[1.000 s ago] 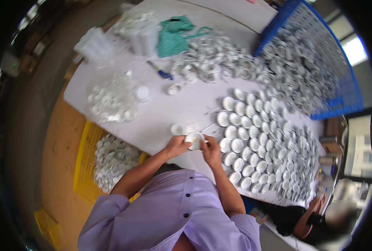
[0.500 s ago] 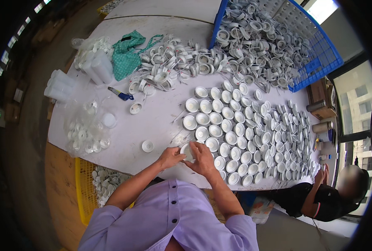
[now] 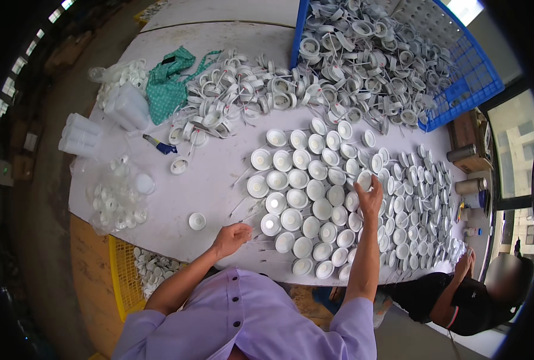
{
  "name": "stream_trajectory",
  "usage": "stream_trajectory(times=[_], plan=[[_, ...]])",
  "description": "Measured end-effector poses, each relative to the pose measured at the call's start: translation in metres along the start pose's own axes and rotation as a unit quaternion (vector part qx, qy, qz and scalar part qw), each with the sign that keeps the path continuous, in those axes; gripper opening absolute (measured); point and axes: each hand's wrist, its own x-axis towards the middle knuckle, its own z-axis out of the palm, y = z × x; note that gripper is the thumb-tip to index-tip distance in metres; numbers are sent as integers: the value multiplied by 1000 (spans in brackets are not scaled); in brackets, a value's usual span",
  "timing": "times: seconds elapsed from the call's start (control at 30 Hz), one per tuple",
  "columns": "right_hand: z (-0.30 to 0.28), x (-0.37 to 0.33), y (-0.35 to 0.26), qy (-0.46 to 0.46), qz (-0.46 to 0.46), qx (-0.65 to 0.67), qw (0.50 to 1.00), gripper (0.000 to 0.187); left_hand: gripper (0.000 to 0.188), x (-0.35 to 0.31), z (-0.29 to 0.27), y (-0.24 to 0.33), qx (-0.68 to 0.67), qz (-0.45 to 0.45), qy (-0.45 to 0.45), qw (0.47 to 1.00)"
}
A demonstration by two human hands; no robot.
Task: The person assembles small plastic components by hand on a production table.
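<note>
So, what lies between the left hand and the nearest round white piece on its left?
In the head view, only bare tabletop separates the left hand from that round white piece.

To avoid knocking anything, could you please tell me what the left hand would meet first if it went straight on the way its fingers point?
The left hand would likely meet thin wires, then the white round cup just beyond, though the hand's height is unclear, so it might pass above.

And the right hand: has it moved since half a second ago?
Yes: judged against the blue crate, the right hand has moved rightward and farther out, nearer the crate, now among the white round parts.
</note>
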Motion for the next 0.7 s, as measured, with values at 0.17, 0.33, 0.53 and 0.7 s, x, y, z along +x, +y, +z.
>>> stream_trajectory(times=[0.17,0.33,0.53,0.7], plan=[[25,25,15,-13,-7,-61,998,68,26,-6,2,-11,-11,-24,31,999],[38,31,16,-55,-21,-111,992,68,26,-7,1,-20,4,-27,53,998],[44,26,27,-50,-42,-114,991,69,24,-3,8,-23,1,-41,60,997],[43,28,21,-62,-4,-93,994,68,23,1,9,-26,-16,-47,51,997]])
